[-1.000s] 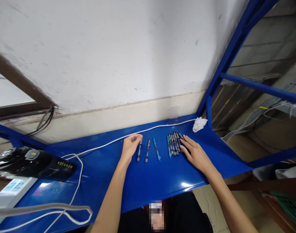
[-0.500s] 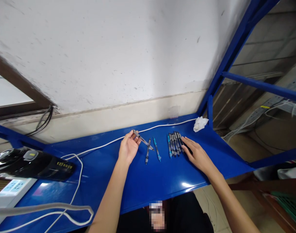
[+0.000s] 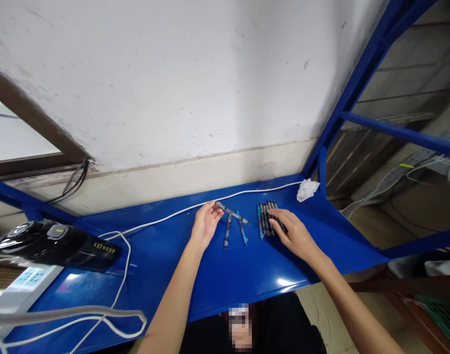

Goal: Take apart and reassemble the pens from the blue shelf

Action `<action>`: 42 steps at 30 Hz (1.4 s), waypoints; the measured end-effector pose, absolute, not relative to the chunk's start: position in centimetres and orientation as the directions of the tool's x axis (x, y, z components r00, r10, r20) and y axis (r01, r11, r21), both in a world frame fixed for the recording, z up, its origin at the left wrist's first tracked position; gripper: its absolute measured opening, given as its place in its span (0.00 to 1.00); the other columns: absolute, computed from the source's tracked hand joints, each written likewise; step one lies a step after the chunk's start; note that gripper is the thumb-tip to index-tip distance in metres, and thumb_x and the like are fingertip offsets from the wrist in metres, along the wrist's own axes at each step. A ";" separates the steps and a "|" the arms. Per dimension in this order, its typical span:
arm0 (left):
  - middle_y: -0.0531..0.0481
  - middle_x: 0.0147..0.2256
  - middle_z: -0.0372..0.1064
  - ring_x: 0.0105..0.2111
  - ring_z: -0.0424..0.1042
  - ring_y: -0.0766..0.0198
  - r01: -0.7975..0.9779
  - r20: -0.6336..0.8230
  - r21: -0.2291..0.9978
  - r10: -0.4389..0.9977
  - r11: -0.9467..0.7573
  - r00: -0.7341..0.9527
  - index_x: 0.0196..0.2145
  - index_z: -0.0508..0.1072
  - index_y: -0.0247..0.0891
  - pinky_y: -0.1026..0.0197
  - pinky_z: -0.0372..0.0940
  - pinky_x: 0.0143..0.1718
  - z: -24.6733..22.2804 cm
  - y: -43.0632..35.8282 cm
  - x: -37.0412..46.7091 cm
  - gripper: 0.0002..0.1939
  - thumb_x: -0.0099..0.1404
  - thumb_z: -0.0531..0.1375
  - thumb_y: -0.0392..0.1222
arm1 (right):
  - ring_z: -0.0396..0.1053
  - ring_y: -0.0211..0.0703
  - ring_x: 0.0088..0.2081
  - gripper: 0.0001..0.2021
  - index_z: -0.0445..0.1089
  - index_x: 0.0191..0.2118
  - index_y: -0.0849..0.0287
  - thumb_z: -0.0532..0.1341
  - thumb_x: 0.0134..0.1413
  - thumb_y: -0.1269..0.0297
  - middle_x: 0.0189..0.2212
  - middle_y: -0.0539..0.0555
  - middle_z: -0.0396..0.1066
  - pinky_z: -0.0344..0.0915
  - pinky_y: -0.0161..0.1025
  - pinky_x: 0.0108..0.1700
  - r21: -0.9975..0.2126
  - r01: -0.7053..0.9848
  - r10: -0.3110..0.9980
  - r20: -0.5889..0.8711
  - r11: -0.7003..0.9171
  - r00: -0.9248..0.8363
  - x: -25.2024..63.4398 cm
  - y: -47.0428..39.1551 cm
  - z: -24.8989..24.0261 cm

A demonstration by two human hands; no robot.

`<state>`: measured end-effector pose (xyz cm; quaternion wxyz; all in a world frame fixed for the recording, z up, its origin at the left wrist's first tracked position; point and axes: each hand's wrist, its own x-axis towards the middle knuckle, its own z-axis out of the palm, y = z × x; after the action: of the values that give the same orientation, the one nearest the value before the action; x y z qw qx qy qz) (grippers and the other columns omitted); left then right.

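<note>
My left hand (image 3: 206, 223) pinches a clear-barrelled pen with a grey end (image 3: 232, 212), its tip pointing right over the table. Below that pen lie a dark pen (image 3: 228, 231) and a blue pen (image 3: 242, 228), side by side on the blue table (image 3: 225, 285). Farther right, several pens form a close row, with a blue pen (image 3: 261, 223) at its left edge and dark pens (image 3: 266, 219) beside it. My right hand (image 3: 293, 231) rests with outstretched fingers over the right part of this row, partly hiding it.
A white cable (image 3: 173, 212) runs along the table's back near the wall. Crumpled white tissue (image 3: 307, 190) sits at the back right corner. On the left are a black appliance (image 3: 73, 246) and a white power strip (image 3: 33, 280). Blue frame posts (image 3: 322, 169) rise at the right.
My left hand has carried its pen slightly right, over the blue pen. The fingers of my right hand have moved left from the row's edge onto the dark pens.
</note>
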<state>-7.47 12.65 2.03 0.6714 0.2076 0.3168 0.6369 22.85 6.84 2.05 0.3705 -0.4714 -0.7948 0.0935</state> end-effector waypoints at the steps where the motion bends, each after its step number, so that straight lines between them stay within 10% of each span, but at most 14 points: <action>1: 0.49 0.32 0.80 0.32 0.78 0.64 -0.723 -0.162 0.683 0.987 0.105 -0.010 0.33 0.79 0.37 0.59 0.73 0.41 2.0 12.7 -7.4 0.09 0.57 0.74 0.39 | 0.75 0.58 0.59 0.16 0.72 0.61 0.52 0.55 0.77 0.56 0.56 0.61 0.78 0.70 0.56 0.63 -0.529 0.650 0.822 0.489 0.546 -0.293 21.7 7.2 2.9; 6: 0.48 0.33 0.81 0.34 0.80 0.62 -0.724 -0.168 0.684 0.985 0.083 -0.046 0.34 0.79 0.37 0.57 0.73 0.43 1.5 13.0 -7.6 0.10 0.55 0.74 0.39 | 0.81 0.51 0.46 0.15 0.70 0.60 0.54 0.55 0.78 0.54 0.47 0.58 0.82 0.73 0.44 0.50 -0.699 0.472 0.840 0.392 0.537 -0.375 15.1 10.9 5.6; 19: 0.42 0.44 0.83 0.49 0.81 0.56 -0.646 -0.068 0.763 0.990 -0.027 -0.122 0.45 0.83 0.37 0.54 0.69 0.57 1.6 13.4 -8.6 0.14 0.62 0.74 0.43 | 0.76 0.45 0.33 0.13 0.72 0.41 0.57 0.54 0.79 0.61 0.34 0.56 0.79 0.60 0.37 0.37 -0.524 0.548 0.757 0.407 0.652 -0.512 9.1 14.7 1.1; 42: 0.42 0.43 0.82 0.46 0.81 0.55 -0.542 0.048 0.836 0.996 -0.079 -0.072 0.43 0.84 0.37 0.53 0.71 0.56 1.5 12.7 -7.7 0.12 0.66 0.73 0.46 | 0.76 0.45 0.29 0.16 0.71 0.43 0.58 0.50 0.81 0.59 0.31 0.55 0.80 0.56 0.37 0.33 -0.482 0.590 0.762 0.433 0.647 -0.482 9.6 14.4 0.9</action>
<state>-7.68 12.66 1.48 0.5905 0.3395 0.3342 0.6515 9.59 14.37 0.86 0.3176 -0.3976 -0.8502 0.1351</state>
